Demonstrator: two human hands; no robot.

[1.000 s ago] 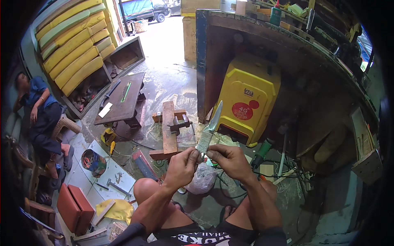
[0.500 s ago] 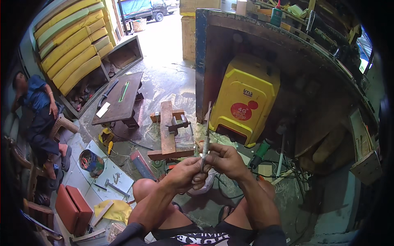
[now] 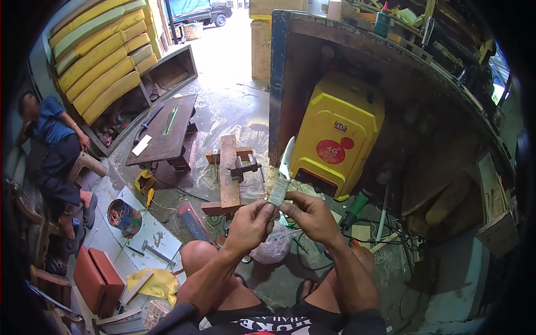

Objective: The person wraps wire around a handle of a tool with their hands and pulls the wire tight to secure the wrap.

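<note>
Sunlit grey floor, low dark table, beige stool, blue-edged brown bench

Daylight pours in at the top, bleaching the pale ground outside almost white and laying a sheen across the grey concrete floor. Deep shadow fills the space beneath the blue-edged brown wooden bench. The pointed silvery metal blade catches a glint. Fisheye distortion bows straight edges; black vignetting swallows the corners.

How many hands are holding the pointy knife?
2: the left hand and the right hand, side by side, both pinching the lower end of the knife.
</note>
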